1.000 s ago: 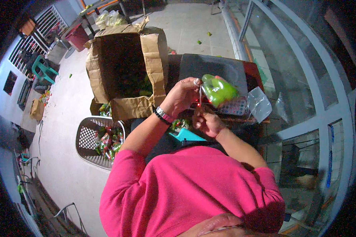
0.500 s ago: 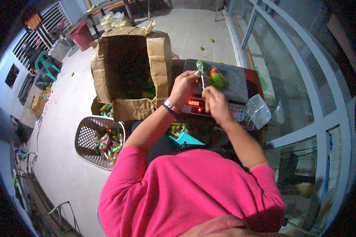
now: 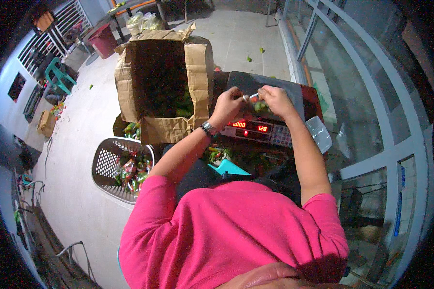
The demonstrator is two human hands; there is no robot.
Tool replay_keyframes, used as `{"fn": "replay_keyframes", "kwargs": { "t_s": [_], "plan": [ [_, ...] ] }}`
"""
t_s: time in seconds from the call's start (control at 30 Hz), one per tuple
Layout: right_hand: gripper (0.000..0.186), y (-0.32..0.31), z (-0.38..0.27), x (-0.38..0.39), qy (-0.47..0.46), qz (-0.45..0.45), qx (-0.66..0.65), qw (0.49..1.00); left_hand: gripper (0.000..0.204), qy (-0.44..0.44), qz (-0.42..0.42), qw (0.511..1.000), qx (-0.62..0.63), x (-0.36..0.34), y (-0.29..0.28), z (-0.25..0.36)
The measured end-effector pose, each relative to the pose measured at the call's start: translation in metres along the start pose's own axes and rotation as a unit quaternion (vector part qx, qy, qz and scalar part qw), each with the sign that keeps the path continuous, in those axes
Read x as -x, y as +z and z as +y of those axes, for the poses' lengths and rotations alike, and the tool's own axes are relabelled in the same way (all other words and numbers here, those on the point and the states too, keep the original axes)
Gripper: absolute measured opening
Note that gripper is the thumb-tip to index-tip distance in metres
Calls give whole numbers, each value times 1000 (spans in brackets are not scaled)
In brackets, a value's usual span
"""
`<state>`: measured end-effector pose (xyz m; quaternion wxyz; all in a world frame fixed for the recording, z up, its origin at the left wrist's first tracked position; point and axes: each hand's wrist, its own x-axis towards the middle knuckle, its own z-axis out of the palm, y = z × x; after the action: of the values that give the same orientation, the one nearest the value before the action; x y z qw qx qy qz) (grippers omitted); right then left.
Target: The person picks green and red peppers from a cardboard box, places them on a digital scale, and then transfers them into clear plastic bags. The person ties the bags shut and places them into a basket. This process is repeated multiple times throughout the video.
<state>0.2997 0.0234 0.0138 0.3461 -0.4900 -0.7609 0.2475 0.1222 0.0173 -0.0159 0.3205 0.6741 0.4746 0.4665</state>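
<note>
Over the digital scale [image 3: 294, 98], a small clear plastic bag [image 3: 260, 106] hangs with green and red peppers inside. My left hand [image 3: 228, 107] is closed in a pinch at the bag's gathered neck. Closed too, my right hand [image 3: 277, 100] pinches the other end of a short whitish strip stretched between both hands. Whether that strip is the bag's twisted plastic or a separate tie, I cannot tell. The scale's red digits glow just below the hands.
Left of the scale stands a big open brown paper bag [image 3: 197, 72] with green produce deep inside. A grey perforated basket [image 3: 103, 161] holds several bagged peppers. Clear plastic bags [image 3: 318, 134] lie at the scale's right corner. A turquoise scoop-like piece [image 3: 230, 167] sits near my lap. Glass panels [image 3: 345, 79] rise at right.
My right hand has moved up and to the right, pulling the strip from steep to nearly level. The bag now hangs between the hands, lower and partly blurred.
</note>
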Motion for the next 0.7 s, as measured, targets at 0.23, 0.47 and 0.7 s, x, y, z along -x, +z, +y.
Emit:
{"fn": "replay_keyframes", "kwargs": {
  "t_s": [0.23,0.47,0.7],
  "plan": [
    [19,33,-57,35,78,65,-479,872,9,-136,-120,802,569,-15,-1,44],
    [16,32,-25,32,-69,-65,-381,920,4,-4,-249,786,565,3,-16,25],
    [19,9,-10,-11,-56,-51,-15,997,16,-66,-107,989,80,-9,-26,11]
  ]
}}
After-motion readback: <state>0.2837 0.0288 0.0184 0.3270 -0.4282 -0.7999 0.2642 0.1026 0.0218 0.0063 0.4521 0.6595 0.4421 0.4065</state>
